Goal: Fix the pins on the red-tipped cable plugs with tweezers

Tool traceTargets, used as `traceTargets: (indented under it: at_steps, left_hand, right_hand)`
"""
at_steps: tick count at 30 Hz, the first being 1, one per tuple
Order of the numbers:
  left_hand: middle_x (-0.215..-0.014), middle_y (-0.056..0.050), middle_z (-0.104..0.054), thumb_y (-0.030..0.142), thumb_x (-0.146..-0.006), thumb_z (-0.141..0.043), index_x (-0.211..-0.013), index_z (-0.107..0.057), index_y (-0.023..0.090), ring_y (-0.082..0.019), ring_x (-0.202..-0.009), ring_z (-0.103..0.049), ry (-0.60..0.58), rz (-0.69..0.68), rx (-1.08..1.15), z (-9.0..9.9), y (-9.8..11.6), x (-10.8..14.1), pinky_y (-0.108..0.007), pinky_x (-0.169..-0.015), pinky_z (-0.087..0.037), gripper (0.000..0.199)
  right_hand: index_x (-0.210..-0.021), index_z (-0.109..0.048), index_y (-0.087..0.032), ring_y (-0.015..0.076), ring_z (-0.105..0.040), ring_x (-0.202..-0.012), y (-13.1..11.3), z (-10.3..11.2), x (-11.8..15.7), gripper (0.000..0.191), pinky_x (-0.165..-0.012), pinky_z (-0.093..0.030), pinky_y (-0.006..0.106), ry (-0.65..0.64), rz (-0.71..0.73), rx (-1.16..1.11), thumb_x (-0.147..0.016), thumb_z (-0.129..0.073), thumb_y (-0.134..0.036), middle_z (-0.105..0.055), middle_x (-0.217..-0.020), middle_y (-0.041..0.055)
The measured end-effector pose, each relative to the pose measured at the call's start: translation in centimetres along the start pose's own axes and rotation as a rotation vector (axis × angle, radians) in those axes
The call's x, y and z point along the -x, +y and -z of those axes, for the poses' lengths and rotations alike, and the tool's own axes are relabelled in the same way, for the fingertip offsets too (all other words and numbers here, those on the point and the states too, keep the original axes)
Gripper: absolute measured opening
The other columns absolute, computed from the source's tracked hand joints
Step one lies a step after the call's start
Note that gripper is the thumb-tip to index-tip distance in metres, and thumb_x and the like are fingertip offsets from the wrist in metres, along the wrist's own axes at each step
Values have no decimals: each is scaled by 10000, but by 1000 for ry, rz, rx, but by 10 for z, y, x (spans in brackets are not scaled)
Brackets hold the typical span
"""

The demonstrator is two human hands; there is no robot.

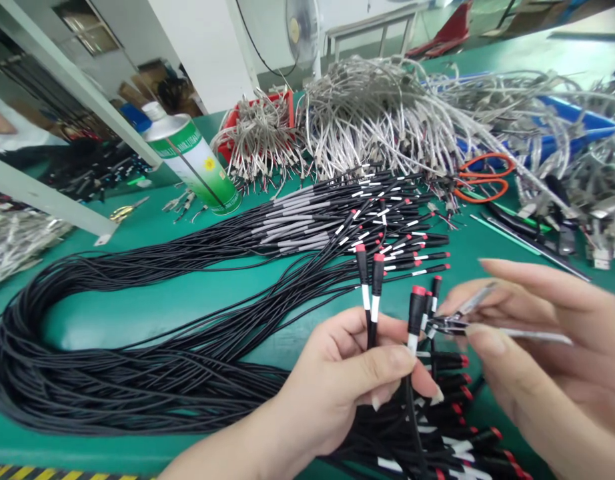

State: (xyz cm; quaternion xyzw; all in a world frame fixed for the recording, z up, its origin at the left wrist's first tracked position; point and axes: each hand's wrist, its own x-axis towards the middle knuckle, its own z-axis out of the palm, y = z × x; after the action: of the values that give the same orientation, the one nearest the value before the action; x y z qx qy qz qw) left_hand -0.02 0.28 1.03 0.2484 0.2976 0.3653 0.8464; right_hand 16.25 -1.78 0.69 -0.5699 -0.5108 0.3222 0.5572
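L hand (332,377) clamped on cables (376,290), red tips (379,258) up, prob fanned for access | R hand (557,373) pinching tool (530,333), nose nr tags (424,322)

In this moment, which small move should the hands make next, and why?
Probably the left hand should tilt the nearest connector slightly aside, since it seems to stand close to the tips of the metal tool in the right hand and partly covers the connectors behind.
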Motion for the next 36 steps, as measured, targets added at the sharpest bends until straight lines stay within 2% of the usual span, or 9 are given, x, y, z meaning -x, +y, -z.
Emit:
traceTargets:
  at_steps: [2,5,7,13,17,23,29,32,36]
  left_hand:
    - [-615,-28,-681,233,-720,-766,-812,-590,143,-18,-419,-361,16,35,-8,-1,-1,1,-188,-418,-186,218]
    - [-597,-20,-673,191,-680,-794,-764,-584,144,-20,-430,-431,36,81,-3,-1,-4,1,-173,-407,-173,232]
    - [-584,-6,-663,174,-663,-809,-754,-589,144,-29,-468,-500,48,76,-5,0,-5,0,-153,-411,-206,240]
    - [-610,1,-684,148,-662,-813,-763,-623,138,-27,-487,-528,46,51,-5,0,-6,0,-132,-457,-316,216]
    - [-670,-2,-705,106,-633,-829,-789,-663,125,-48,-592,-601,31,58,-7,-3,-6,1,-142,-588,-437,230]
    - [-672,-21,-736,120,-651,-824,-788,-701,125,-82,-589,-655,3,77,29,-3,-7,1,-173,-602,-497,184]
    - [-703,-19,-754,118,-687,-800,-800,-734,149,-76,-633,-670,0,43,11,-2,-11,-1,-135,-576,-446,134]
    - [-695,-34,-750,154,-701,-794,-805,-739,148,-59,-532,-603,4,53,-24,-2,-12,-1,-137,-463,-353,119]
    - [-674,-48,-732,196,-709,-790,-815,-733,134,-27,-428,-472,23,61,-68,-3,-10,-1,-163,-412,-252,136]
  right_hand:
    - [-1038,-664,-394,173,-615,-821,2,0,-6,183,-723,-528,271,-101,-1,18,-880,-573,-371,-649,-956,-5]
    - [-943,-694,-356,142,-601,-828,11,3,-14,163,-741,-494,221,-368,-66,-43,-912,-537,-388,-660,-920,-34]
    - [-948,-684,-333,129,-583,-802,17,6,-16,152,-723,-482,204,-452,-138,-116,-914,-543,-377,-647,-881,-40]
    - [-835,-642,-262,110,-490,-705,18,5,-17,166,-636,-422,196,-457,-207,-204,-908,-551,-380,-563,-768,-37]
    - [-769,-595,-238,98,-435,-653,15,3,-17,189,-591,-389,184,-398,-210,-226,-901,-569,-372,-491,-699,-47]
    - [-744,-593,-252,105,-485,-634,17,4,-15,232,-576,-416,191,-457,-210,-285,-924,-521,-380,-527,-687,-48]
    - [-788,-626,-275,91,-500,-624,16,2,-17,192,-532,-418,171,-456,-293,-347,-898,-559,-418,-566,-697,-52]
    - [-742,-620,-255,78,-444,-571,14,-1,-18,247,-445,-369,162,-470,-364,-423,-854,-602,-474,-535,-661,-52]
    - [-696,-585,-222,67,-423,-561,13,-5,-21,323,-475,-381,165,-446,-397,-454,-830,-618,-515,-486,-643,-53]
